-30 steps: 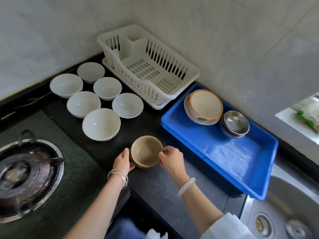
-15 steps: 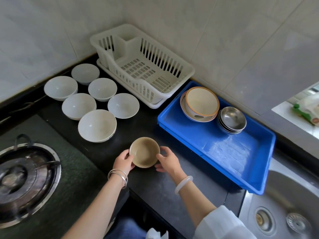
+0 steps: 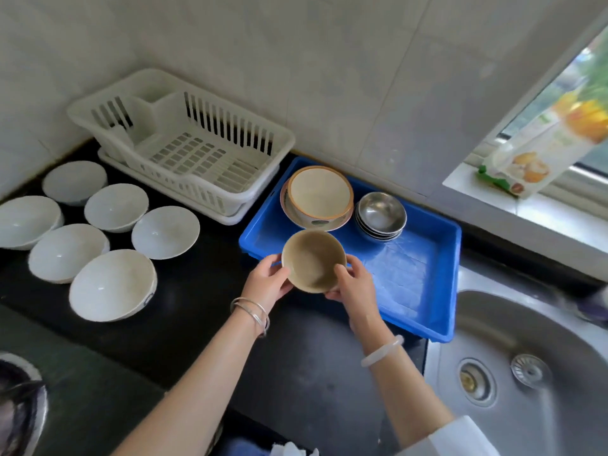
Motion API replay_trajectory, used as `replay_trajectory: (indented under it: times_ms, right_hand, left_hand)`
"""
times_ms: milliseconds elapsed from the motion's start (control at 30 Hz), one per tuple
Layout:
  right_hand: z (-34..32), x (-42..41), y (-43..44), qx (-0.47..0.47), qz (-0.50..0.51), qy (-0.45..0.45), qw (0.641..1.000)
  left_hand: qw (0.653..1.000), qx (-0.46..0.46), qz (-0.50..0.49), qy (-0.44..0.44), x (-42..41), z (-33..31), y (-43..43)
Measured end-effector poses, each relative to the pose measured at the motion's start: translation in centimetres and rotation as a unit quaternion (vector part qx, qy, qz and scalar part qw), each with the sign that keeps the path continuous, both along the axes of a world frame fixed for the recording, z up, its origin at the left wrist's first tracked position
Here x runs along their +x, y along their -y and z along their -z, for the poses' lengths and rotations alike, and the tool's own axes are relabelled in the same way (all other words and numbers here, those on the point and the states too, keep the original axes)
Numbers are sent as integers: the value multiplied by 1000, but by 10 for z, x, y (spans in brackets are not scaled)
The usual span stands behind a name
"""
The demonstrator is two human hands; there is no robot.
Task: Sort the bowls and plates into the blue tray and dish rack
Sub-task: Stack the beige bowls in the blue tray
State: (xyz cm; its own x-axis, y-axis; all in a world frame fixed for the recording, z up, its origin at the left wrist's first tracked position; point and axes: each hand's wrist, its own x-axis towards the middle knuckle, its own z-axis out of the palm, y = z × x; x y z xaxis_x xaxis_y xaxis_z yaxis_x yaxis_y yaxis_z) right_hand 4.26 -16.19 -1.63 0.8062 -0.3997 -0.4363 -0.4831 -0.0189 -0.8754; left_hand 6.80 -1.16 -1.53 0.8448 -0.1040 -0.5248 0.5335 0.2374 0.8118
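Both hands grip one tan bowl (image 3: 313, 261): your left hand (image 3: 268, 282) closes on its left rim, your right hand (image 3: 355, 282) on its right rim with fingers curled under. The bowl is upright, mouth up, and appears lifted over the near-left edge of the blue tray (image 3: 424, 258).

Key relation: free tray floor lies to the right of and beyond the bowl; your right hand is the nearer one to it. A round bowl has no long axis, so heading does not matter, only keeping it level.

Already in the tray, far end: a cream bowl (image 3: 320, 190) sitting in a patterned dish, and just beside it nested steel bowls (image 3: 381, 213).

Materials: tan bowl looks matte, glazed ceramic. Tray is glossy plastic, its floor appears wet or film-lined. Judged slippery.

Six white bowls (image 3: 113, 284) stand on the black counter to the left. White slatted rack (image 3: 184, 149) holds no dishes.

Judgement: placement into tray under way; most sorting remains.
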Motion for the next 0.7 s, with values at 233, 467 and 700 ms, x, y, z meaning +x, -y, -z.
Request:
replay_trajectory:
  times_ms: [233, 467, 700]
  right_hand:
    - [6, -4, 92, -8, 137, 21, 990]
    - [34, -12, 147, 49, 252, 14, 966]
    - [61, 3, 178, 93, 301, 8, 949]
  left_hand:
    - [997, -19, 71, -20, 24, -8, 114]
    - [986, 34, 155, -52, 39, 22, 199]
    - [979, 28, 181, -85, 54, 46, 237]
